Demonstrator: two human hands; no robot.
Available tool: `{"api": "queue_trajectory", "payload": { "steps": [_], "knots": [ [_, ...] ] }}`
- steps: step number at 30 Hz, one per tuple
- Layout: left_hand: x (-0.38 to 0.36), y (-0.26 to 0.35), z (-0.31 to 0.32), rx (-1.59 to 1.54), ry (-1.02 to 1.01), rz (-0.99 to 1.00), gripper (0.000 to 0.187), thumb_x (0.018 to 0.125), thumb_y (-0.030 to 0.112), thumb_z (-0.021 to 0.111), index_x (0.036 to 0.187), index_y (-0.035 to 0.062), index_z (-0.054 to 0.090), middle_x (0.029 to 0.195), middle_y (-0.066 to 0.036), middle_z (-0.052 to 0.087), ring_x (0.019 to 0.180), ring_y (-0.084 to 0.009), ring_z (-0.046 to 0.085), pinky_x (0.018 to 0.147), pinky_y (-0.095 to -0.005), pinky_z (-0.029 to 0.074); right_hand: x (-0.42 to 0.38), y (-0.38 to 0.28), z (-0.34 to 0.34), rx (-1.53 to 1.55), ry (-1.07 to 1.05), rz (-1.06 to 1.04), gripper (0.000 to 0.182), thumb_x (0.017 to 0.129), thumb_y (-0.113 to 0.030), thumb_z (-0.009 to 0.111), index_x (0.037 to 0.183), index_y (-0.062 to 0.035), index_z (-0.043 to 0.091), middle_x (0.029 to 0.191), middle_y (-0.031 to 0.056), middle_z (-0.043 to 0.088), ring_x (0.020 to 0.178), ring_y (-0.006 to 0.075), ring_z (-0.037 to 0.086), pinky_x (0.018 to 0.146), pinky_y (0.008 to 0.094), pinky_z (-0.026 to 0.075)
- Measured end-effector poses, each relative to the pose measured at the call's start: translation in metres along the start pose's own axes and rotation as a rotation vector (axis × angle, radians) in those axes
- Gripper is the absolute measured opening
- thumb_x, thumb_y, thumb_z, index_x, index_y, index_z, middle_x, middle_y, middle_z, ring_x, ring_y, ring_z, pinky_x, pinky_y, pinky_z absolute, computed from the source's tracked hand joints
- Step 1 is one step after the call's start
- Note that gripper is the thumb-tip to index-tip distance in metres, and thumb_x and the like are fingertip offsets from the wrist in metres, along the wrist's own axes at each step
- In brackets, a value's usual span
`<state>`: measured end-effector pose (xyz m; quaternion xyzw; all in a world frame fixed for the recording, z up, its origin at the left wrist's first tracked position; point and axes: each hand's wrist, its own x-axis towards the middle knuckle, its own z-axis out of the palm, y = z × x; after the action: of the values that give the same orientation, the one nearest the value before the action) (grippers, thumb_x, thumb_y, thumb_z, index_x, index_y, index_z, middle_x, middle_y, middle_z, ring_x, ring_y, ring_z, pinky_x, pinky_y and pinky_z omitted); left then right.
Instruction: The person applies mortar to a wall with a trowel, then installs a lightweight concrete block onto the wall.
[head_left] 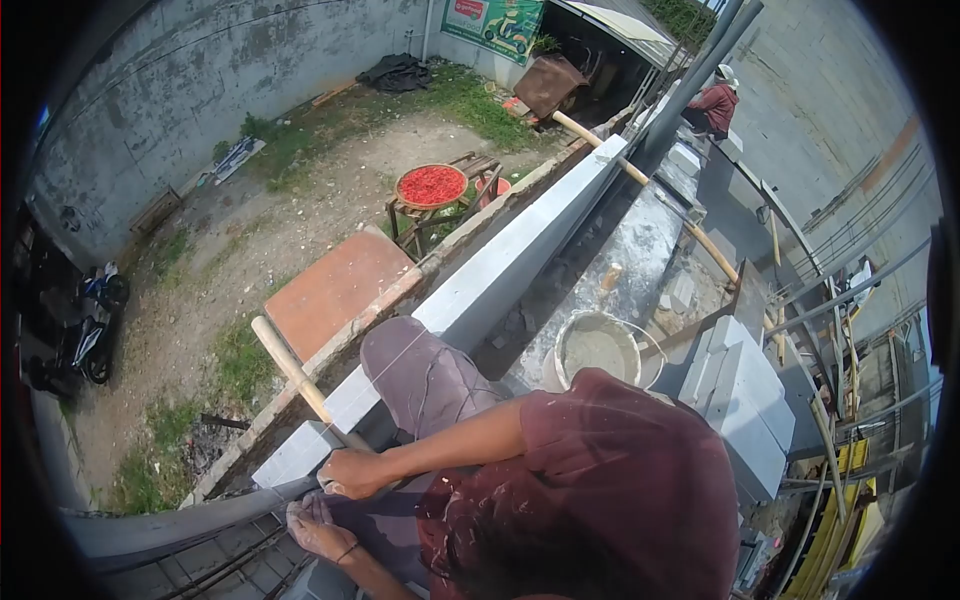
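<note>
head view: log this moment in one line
right hand grips wooden handle over grey block | left hand rests near rebar | mortar bucket by knee

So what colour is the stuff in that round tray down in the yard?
Bright red, in the round tray; the head view shows it clearly.

Down in the yard a round tray of red chillies sits on a wooden stand beside a terracotta slab, a motorbike leans near the grey wall, and a mortar bucket rests on the scaffold platform.
</note>
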<state>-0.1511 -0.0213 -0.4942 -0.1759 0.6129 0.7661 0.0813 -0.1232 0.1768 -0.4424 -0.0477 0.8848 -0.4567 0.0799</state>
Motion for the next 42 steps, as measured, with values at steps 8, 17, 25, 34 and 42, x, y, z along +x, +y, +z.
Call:
{"api": "queue_trajectory", "payload": {
  "steps": [8, 17, 25, 34, 42],
  "knots": [
    [0.025, 0.003, 0.033, 0.111, 0.120, 0.041, 0.038, 0.103, 0.025, 0.055, 0.123, -0.0077, 0.062, 0.113, -0.020, 0.069, 0.103, -0.0270, 0.069, 0.088, -0.0376, 0.056, 0.029, -0.039, 0.020, 0.372, 0.282, 0.227, 0.033, 0.081, -0.022, 0.080, 0.099, 0.0026, 0.068, 0.096, 0.0257, 0.072, 0.095, 0.0420, 0.071, 0.083, 0.0479, 0.055],
    [0.059, -0.036, 0.005, -0.105, 0.023, 0.088, 0.040, 0.101, 0.034, 0.066, 0.114, -0.0039, 0.065, 0.111, -0.017, 0.068, 0.098, -0.0253, 0.067, 0.086, -0.0365, 0.053, 0.072, -0.028, 0.033, 0.345, 0.456, 0.266, 0.033, 0.082, -0.022, 0.078, 0.105, 0.0008, 0.070, 0.100, 0.0257, 0.073, 0.100, 0.0403, 0.071, 0.086, 0.0478, 0.056],
    [0.130, 0.000, 0.042, 0.040, -0.117, 0.396, 0.046, 0.097, 0.041, 0.068, 0.111, -0.0030, 0.068, 0.103, -0.018, 0.071, 0.093, -0.0277, 0.069, 0.082, -0.0407, 0.054, 0.107, 0.002, 0.035, 0.396, 0.227, 0.127, 0.029, 0.083, -0.020, 0.077, 0.104, 0.0001, 0.072, 0.092, 0.0236, 0.073, 0.092, 0.0382, 0.073, 0.080, 0.0488, 0.056],
    [0.128, 0.030, 0.055, 0.584, -0.186, 0.604, 0.056, 0.096, 0.053, 0.062, 0.107, -0.0010, 0.072, 0.100, -0.020, 0.073, 0.092, -0.0308, 0.070, 0.084, -0.0433, 0.054, 0.087, -0.020, 0.017, 0.287, 0.423, -0.088, 0.020, 0.074, -0.011, 0.068, 0.089, 0.0008, 0.072, 0.075, 0.0248, 0.070, 0.079, 0.0385, 0.073, 0.071, 0.0485, 0.055],
    [0.105, 0.026, 0.001, 1.108, -0.135, 0.665, 0.067, 0.096, 0.064, 0.057, 0.103, 0.0007, 0.077, 0.097, -0.022, 0.075, 0.091, -0.0335, 0.071, 0.086, -0.0456, 0.054, 0.152, 0.011, 0.044, 0.152, 0.357, 0.006, 0.023, 0.079, -0.012, 0.069, 0.094, 0.0044, 0.071, 0.083, 0.0289, 0.071, 0.084, 0.0432, 0.073, 0.073, 0.0491, 0.056]
  ]
}}
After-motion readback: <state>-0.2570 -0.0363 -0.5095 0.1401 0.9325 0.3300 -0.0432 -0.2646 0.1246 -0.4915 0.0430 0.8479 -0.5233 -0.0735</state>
